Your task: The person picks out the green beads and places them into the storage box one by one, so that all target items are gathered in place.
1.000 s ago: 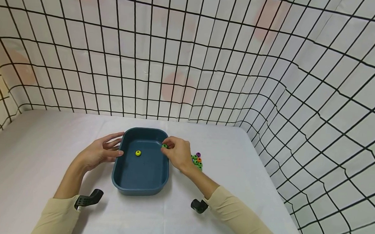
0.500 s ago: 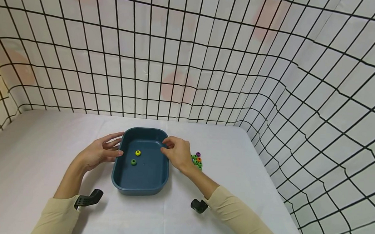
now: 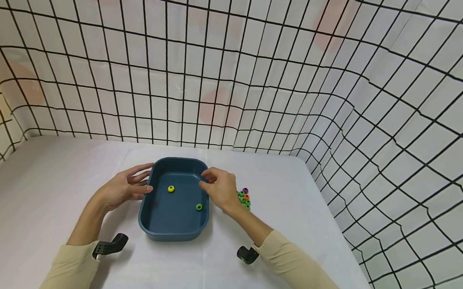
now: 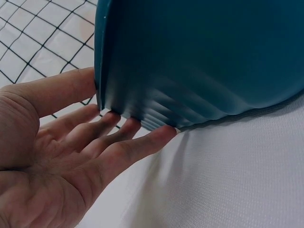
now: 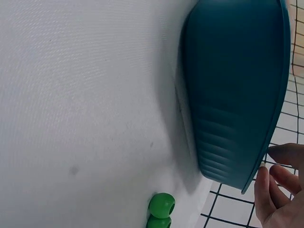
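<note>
A dark blue rectangular tray [image 3: 172,237] stands on the white cloth. On its floor lie a yellow bead [image 3: 171,188] and, nearer its right wall, a green bead [image 3: 199,207]. My left hand [image 3: 122,188] rests its fingertips against the tray's left side; in the left wrist view the thumb touches the rim and the fingers are spread along the outer wall. Over the right rim hovers my right hand [image 3: 221,189], its thumb and fingers a little apart with nothing seen between them. Beside that hand sits a pile of beads [image 3: 242,199], partly hidden by it.
Several green beads, an orange one and a purple bead [image 3: 245,190] show in the pile. Two green beads [image 5: 162,205] appear in the right wrist view. Black wire grid [image 3: 202,94] encloses the back and sides of the table [image 3: 284,196].
My right hand let go of the green bead over the tray. The bead rolled left across the tray floor, then back to the right side. Both hands have stayed almost still.
</note>
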{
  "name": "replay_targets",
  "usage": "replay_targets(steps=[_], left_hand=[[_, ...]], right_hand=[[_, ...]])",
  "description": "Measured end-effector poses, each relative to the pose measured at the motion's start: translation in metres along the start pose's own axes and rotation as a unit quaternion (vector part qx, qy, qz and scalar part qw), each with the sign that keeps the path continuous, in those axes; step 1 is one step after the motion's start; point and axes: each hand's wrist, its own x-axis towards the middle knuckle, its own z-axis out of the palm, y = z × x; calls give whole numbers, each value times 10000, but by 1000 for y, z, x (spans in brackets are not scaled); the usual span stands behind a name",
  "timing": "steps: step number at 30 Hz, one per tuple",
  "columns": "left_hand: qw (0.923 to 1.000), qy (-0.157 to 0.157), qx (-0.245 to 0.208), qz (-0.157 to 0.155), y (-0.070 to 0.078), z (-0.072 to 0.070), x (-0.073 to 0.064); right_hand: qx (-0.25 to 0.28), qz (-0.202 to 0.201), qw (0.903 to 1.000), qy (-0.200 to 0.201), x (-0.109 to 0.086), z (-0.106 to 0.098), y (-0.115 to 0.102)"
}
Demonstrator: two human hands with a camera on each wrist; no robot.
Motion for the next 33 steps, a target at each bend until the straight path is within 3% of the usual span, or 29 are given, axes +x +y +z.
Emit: replay_targets(steps=[19, 33], left_hand=[[9998, -140, -100, 82, 0, -2, 1], [9998, -159, -68, 71, 1, -1, 0]], right_hand=[[-400, -13, 9991, 113, -13, -34, 19], [-518, 472, 9974, 165, -33, -65, 46]])
